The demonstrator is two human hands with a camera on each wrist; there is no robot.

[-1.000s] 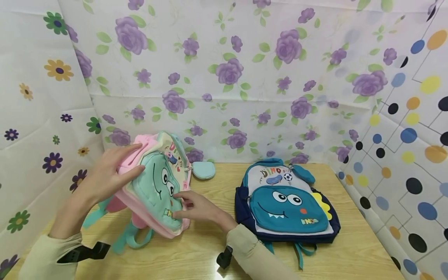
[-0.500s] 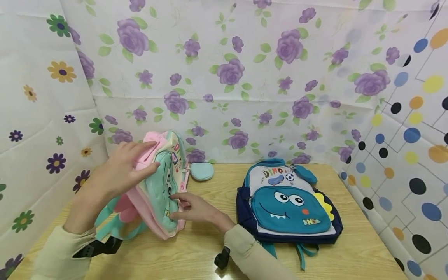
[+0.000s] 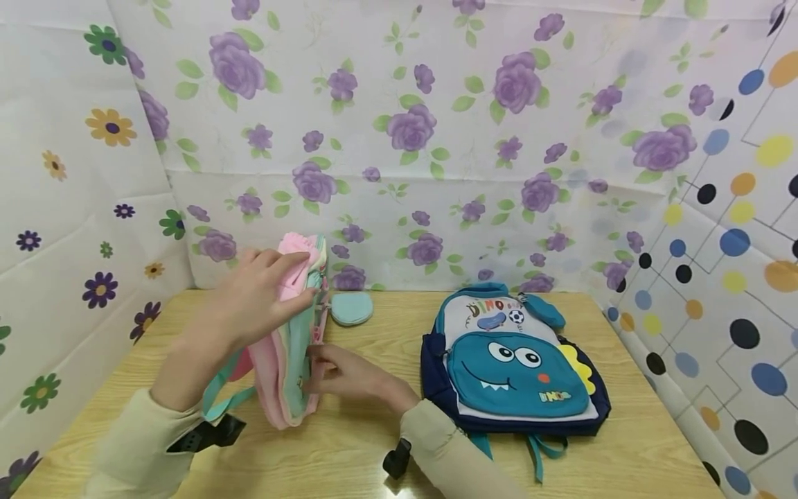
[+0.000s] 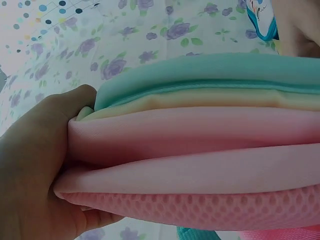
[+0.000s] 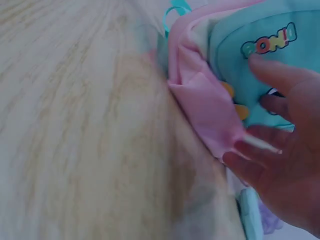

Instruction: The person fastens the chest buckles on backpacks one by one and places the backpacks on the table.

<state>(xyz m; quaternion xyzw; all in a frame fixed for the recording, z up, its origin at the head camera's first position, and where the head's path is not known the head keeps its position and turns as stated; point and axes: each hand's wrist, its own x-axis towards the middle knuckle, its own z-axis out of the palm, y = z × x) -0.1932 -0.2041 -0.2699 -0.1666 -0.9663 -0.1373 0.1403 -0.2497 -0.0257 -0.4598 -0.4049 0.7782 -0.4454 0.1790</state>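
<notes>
A pink and mint backpack [image 3: 271, 378] stands on edge left of centre, its side turned to the head view. My left hand [image 3: 249, 298] grips its side, the thumb [image 4: 82, 95] over the mint front and the other fingers behind the pink layers. My right hand [image 3: 349, 374] is at the lower front, its fingers spread and loosely bent against the bag in the right wrist view, near the lettering [image 5: 270, 45]. Attached at its far side, a small mint pouch [image 3: 352, 308] lies on the table.
A blue and navy dinosaur backpack [image 3: 517, 374] lies on the wooden table [image 3: 349, 450] at the right, its straps toward the near edge. Floral sheeting [image 3: 411, 208] stands behind, with patterned sheets on both sides.
The pink backpack has turned from showing its face to nearly side-on. My left hand has moved right with it, the small pouch has shifted slightly left, and my right hand has stayed at the front.
</notes>
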